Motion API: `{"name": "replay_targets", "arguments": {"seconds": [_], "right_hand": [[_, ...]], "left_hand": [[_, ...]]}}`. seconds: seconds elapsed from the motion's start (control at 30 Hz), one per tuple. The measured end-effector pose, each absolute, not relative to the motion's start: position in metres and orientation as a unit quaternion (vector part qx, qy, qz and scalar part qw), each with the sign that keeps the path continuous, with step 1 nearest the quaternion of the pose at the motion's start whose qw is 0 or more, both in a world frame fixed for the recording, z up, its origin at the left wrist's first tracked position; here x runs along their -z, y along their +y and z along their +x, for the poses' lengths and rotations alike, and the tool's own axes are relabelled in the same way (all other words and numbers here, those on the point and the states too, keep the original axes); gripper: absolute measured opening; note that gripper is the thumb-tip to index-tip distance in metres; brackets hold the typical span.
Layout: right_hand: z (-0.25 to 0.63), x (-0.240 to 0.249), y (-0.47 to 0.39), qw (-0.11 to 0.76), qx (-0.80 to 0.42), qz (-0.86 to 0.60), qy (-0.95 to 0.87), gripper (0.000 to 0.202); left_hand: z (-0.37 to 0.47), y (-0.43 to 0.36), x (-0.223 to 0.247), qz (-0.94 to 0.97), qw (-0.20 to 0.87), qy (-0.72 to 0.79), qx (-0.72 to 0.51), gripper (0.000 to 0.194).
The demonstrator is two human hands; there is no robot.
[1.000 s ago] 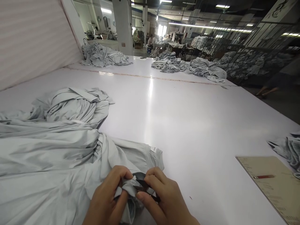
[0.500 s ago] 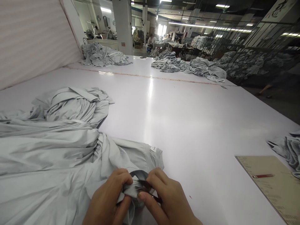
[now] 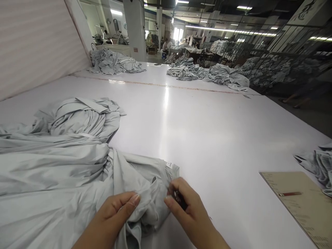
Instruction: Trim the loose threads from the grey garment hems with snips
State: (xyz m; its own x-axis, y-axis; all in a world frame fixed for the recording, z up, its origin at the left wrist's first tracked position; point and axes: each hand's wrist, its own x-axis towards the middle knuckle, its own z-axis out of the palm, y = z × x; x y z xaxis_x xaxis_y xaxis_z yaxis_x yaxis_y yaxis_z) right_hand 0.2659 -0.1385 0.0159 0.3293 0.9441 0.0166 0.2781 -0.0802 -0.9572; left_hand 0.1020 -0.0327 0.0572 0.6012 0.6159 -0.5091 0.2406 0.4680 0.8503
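At the near edge of the table, my left hand [image 3: 118,211] pinches a fold of a light grey garment [image 3: 145,192] between thumb and fingertips. Just right of that cloth is my right hand [image 3: 188,209], its fingers curled round a small dark tool [image 3: 178,197] that looks like thread snips; blur and the fingers hide most of it. A white label [image 3: 169,165] shows on the garment's far right edge. The garment runs into a broad heap of the same grey cloth [image 3: 52,169] on the left, with a bunched bundle [image 3: 83,117] behind it.
The white table [image 3: 215,131] stretches far ahead. On its right lie a beige board [image 3: 293,211] with a red pen [image 3: 290,194] and a grey cloth stack [image 3: 319,166]. Cloth piles [image 3: 114,61] line the far side. People sit in the background; another person's legs show at far right.
My hands have moved apart: the left shifted left and keeps hold of cloth, while the right drew off to the right and up with the dark tool. The cloth between them has opened out.
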Motion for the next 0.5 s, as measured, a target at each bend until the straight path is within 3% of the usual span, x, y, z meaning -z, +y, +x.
{"name": "replay_targets", "arguments": {"seconds": [0.13,0.5], "right_hand": [[0.257,-0.019,-0.143,0.466,-0.372,-0.608,-0.524,0.024],[0.245,-0.013,-0.141,0.453,-0.254,-0.627,-0.581,0.023]], "left_hand": [[0.099,-0.03,-0.052,0.554,0.723,0.402,-0.096,0.039],[0.091,-0.032,-0.051,0.653,0.644,0.393,-0.062,0.042]]}}
